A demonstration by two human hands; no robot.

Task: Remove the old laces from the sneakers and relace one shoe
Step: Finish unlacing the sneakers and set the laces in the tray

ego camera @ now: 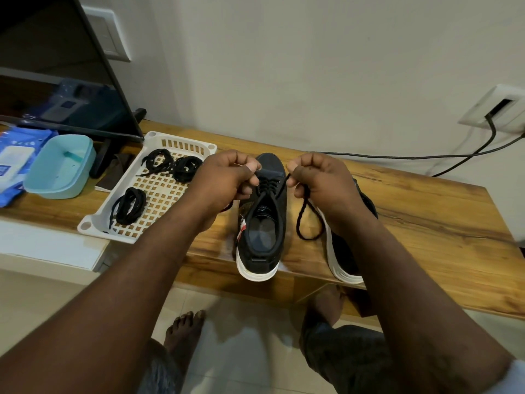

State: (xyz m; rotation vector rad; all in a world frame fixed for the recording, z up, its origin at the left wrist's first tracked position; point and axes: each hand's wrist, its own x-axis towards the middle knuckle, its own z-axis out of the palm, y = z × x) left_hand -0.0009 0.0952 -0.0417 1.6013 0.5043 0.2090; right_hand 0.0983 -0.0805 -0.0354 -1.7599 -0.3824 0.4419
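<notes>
A black sneaker [262, 223] with a white sole stands on the wooden bench [412, 223], heel toward me. A black lace [308, 220] runs through its lower eyelets near the toe. My left hand [227, 174] pinches one lace end to the left of the shoe. My right hand [318, 177] grips the other end on the right, and a loop of lace hangs below it. A second black sneaker [345, 260] lies behind my right forearm, mostly hidden.
A white plastic basket [113, 223] to the left holds three coiled black lace bundles [129, 204]. Farther left sit a light blue tub [61, 166], a blue wipes pack [12, 163] and a TV screen [56, 66]. A black cable [426, 157] runs along the wall.
</notes>
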